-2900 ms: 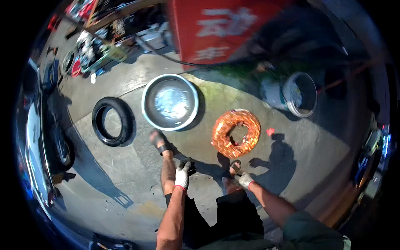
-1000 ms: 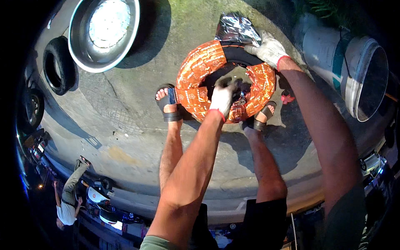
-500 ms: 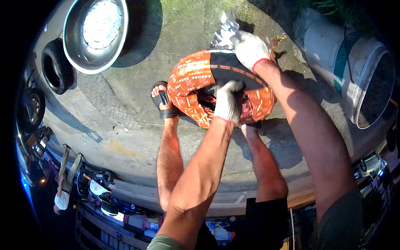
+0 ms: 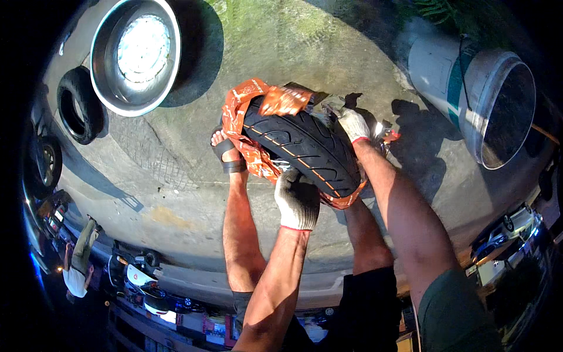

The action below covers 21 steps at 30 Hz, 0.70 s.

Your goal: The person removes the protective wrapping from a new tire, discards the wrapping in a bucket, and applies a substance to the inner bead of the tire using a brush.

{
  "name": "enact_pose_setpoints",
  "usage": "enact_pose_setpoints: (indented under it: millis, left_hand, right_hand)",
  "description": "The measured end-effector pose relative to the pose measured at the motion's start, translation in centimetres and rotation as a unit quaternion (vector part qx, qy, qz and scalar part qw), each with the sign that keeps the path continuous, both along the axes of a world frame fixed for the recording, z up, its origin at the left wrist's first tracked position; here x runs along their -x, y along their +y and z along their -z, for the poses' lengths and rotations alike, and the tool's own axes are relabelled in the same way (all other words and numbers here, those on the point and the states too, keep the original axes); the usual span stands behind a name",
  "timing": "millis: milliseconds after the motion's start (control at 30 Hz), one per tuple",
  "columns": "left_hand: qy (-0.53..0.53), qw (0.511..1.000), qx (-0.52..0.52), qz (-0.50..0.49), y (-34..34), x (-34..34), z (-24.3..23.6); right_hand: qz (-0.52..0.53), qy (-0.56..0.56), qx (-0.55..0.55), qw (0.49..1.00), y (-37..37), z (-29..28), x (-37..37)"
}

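Observation:
A black tyre [image 4: 302, 152] with an orange tread stripe stands tilted between my feet, much of its tread bare. Crumpled orange wrapping with a silvery inner side [image 4: 237, 100] hangs round its left and lower edges. My left hand [image 4: 296, 199], in a white and dark glove, grips the tyre's near lower side, fingertips hidden. At the upper right, my gloved right hand [image 4: 352, 122] has its fingers curled on wrapping at the tyre's edge.
A steel basin [image 4: 101, 76] and another tyre [image 4: 79, 102] lie at upper left. A large white bucket [image 4: 434, 76] lies sideways at right. Behind me on the left are a person [image 4: 79, 264] and scooters [image 4: 141, 281]; vehicles [image 4: 507, 226] stand at right.
The wrapping has peeled away, baring much more tread. The tyre is tipped up and turned. Both my hands have moved lower in the view with it.

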<state>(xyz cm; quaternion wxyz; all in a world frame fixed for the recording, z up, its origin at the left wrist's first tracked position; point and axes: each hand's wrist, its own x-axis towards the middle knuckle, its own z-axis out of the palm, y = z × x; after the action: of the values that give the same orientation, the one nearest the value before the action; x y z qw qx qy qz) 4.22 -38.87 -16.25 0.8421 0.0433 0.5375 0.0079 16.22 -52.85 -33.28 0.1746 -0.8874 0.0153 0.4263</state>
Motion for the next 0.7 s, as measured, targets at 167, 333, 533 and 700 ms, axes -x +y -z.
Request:
enact_pose_setpoints:
  millis: [167, 333, 533, 700]
  left_hand:
    - [0.049, 0.994, -0.045, 0.082, 2.3, -3.4, -3.8]
    - [0.046, 0.994, -0.043, 0.088, 3.4, -1.5, -3.6]
    - [0.064, 0.989, -0.018, 0.131, 3.5, -1.5, -7.0]
    - [-0.038, 0.980, -0.045, 0.190, 6.8, -4.0, -7.8]
  right_hand:
    - [0.200, 0.044, -0.142, 0.968, 0.2, -4.1, 0.2]
    - [0.304, 0.297, -0.440, 0.791, 3.1, -15.7, -6.6]
    - [0.063, 0.135, -0.176, 0.973, 5.2, -18.1, -5.0]
    - [0.112, 0.012, -0.221, 0.969, 3.8, -18.6, -1.7]
